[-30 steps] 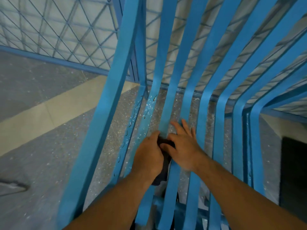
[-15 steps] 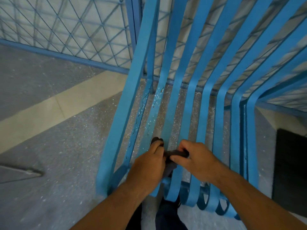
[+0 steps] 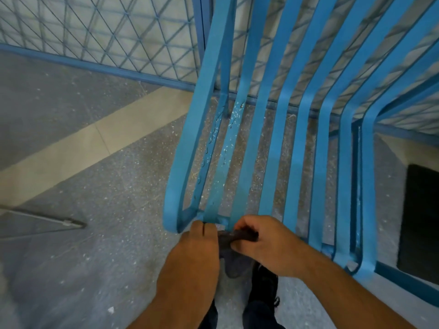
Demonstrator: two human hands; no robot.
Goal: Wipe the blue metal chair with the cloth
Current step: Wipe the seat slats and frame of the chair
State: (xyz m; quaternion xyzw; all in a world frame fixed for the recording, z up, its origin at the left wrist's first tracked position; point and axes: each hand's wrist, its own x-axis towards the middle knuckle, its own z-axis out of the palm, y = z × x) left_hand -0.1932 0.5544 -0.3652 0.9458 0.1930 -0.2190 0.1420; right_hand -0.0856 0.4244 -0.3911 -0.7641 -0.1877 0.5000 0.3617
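The blue metal chair fills the upper right of the view, its long flat slats running from the back down to a curled front edge. A dark cloth is bunched at that front edge, near the second and third slats from the left. My left hand grips the cloth's left end with curled fingers. My right hand pinches its right end between thumb and fingers. Part of the cloth hangs below my hands. White specks mark the slats on the left.
A blue wire-mesh fence stands behind the chair. The floor is speckled grey with a pale stripe. A dark mat lies at the right, a metal strip at the left. My dark shoes are below my hands.
Both hands have slid the cloth down the slats from mid-seat to the curled front edge. My right hand went from flat fingers to a pinch on the cloth.
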